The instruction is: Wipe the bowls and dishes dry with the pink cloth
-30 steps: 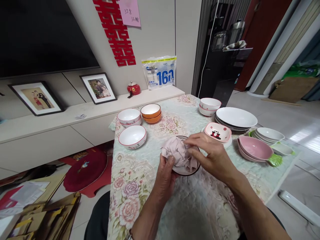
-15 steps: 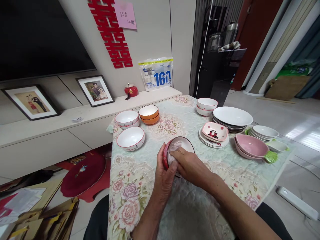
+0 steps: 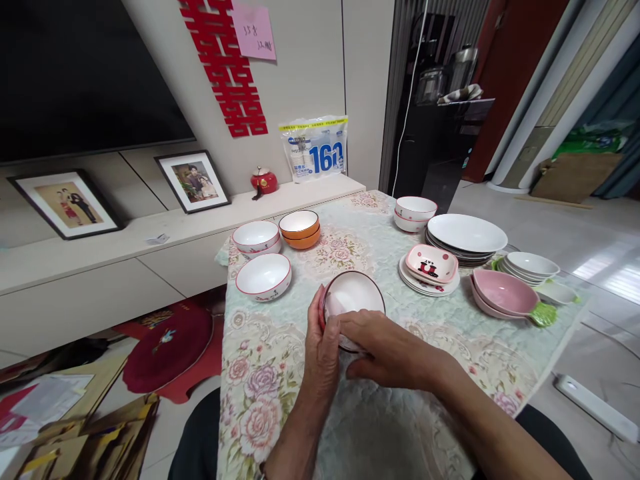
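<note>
A small bowl (image 3: 356, 293) with a white inside, dark rim and red outside is tilted toward me above the tablecloth. My left hand (image 3: 321, 347) is closed around its left side, thumb at the near rim. My right hand (image 3: 385, 347) reaches over the bowl's near rim, fingers bent against the wall and thumb apart below. The white tissue seen in it earlier is almost wholly hidden under those fingers. To the left stand a white bowl with a red rim (image 3: 263, 275), a stack of similar bowls (image 3: 255, 235) and stacked orange bowls (image 3: 299, 233).
On the flowered tablecloth (image 3: 265, 407), at right, are white bowls (image 3: 415, 212), large plates (image 3: 467, 232), a pink square dish (image 3: 431, 262) on small plates, pink dishes (image 3: 505, 293) and small white bowls (image 3: 533, 264). Behind, a low cabinet (image 3: 200, 223) holds framed photos and a red jar (image 3: 264, 181).
My right hand has moved from inside the bowl to its near rim, and the tissue has gone from sight under the fingers. The bowl's opening now faces me more.
</note>
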Action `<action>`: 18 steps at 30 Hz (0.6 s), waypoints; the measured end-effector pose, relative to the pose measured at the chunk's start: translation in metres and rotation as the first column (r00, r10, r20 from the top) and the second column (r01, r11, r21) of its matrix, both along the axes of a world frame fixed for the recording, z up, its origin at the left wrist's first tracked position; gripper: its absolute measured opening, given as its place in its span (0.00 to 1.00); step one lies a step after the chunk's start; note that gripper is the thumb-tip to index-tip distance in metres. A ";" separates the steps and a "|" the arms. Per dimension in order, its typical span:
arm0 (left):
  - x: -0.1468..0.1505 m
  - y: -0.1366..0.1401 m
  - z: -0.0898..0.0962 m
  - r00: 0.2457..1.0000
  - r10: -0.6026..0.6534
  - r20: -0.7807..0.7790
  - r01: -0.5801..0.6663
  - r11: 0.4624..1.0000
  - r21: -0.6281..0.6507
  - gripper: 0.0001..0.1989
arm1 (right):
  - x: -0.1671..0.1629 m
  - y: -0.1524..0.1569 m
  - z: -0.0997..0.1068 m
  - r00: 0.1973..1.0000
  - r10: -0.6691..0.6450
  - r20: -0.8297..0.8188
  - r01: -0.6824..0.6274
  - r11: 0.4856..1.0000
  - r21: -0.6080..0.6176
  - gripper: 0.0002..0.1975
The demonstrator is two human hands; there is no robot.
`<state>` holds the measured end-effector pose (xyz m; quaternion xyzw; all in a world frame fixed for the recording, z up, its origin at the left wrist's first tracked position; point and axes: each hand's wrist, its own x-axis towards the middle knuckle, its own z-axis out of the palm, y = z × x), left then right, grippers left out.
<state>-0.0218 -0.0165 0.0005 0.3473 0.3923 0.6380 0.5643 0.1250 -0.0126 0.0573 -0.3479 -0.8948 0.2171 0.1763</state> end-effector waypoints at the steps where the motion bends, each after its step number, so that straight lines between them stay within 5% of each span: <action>1: 0.000 0.000 0.000 1.000 -0.001 0.019 0.001 1.000 -0.008 0.37 | 0.000 0.001 -0.004 0.997 -0.036 0.062 0.032 0.998 0.061 0.15; 6: 0.003 0.004 -0.003 0.997 0.056 0.046 -0.053 0.997 -0.053 0.35 | -0.004 0.003 -0.024 0.976 -0.115 0.183 0.071 0.970 0.230 0.17; 12: 0.008 0.001 -0.001 0.995 0.049 0.089 -0.046 0.998 -0.033 0.39 | -0.026 -0.003 -0.028 0.989 -0.142 0.044 0.134 0.980 0.144 0.10; 18: 0.004 0.001 -0.003 0.983 0.064 0.171 -0.051 0.996 -0.076 0.27 | -0.026 -0.005 -0.021 1.000 -0.021 -0.011 0.022 0.993 0.117 0.17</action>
